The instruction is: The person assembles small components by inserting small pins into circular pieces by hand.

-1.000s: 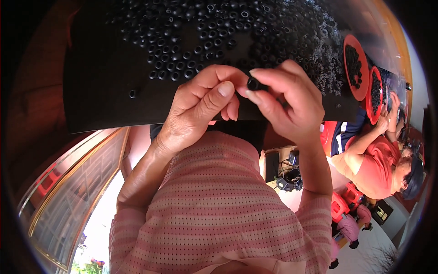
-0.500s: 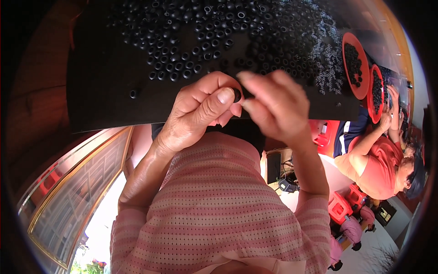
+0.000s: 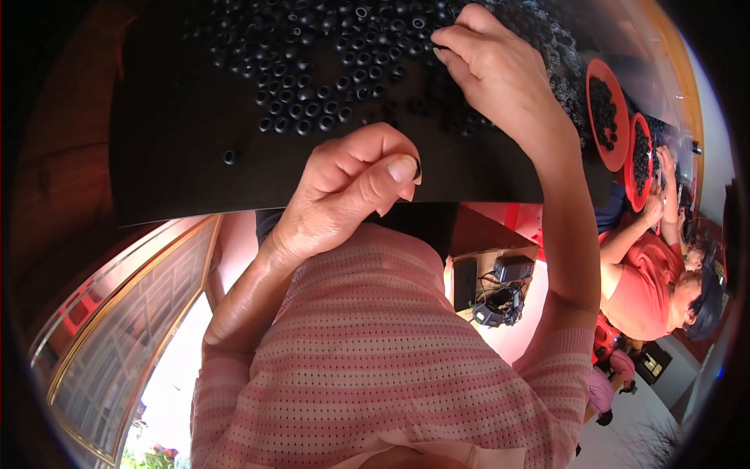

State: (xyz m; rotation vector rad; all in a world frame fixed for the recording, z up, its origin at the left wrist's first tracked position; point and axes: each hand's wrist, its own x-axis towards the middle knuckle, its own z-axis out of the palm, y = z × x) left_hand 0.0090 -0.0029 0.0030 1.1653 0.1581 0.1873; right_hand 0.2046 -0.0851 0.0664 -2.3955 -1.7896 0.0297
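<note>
Near the table's front edge, my left hand (image 3: 344, 184) is closed, thumb pressed against the curled fingers. A small black round piece (image 3: 418, 169) peeks out at the thumb tip, mostly hidden by the fingers. My right hand (image 3: 496, 66) reaches over the right part of the loose black pieces, with thumb and fingertips drawn together in a pinch; whatever may be between them is too small to make out. Many small black hollow caps (image 3: 324, 92) are spread over the far part of the dark table (image 3: 180, 184). One cap (image 3: 229, 157) lies alone at left.
Small pale-glinting pieces (image 3: 564, 66) lie beyond my right wrist. Two red bowls (image 3: 623, 152) of black pieces stand at the right. Beside them a co-worker in a red shirt (image 3: 644, 289) works with both hands. Below the table edge, black devices with cables (image 3: 500, 305) sit on a box.
My right hand has moved away from my left hand, forward and to the right, over the black pieces. The left hand has stayed nearly in place, still closed on its piece.
</note>
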